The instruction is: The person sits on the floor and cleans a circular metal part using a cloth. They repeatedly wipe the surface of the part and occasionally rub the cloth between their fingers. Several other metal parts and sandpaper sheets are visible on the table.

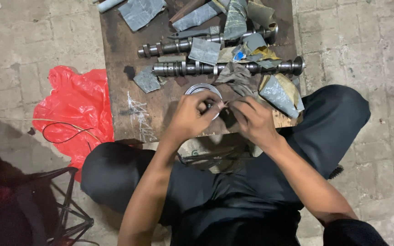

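both hands (192,116) (251,119) together, pinched on a small part, mostly hidden by fingers

You see dull oily metal camshafts (226,68), matt grey sandpaper scraps (141,11), stained rough wooden board (119,50), glossy red plastic bag (76,102).

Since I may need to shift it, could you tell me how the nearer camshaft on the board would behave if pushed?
The nearer camshaft looks like solid metal, so probably heavy and stiff. Its round journals suggest rolling, though its lobes and the sandpaper scraps touching it may check that.
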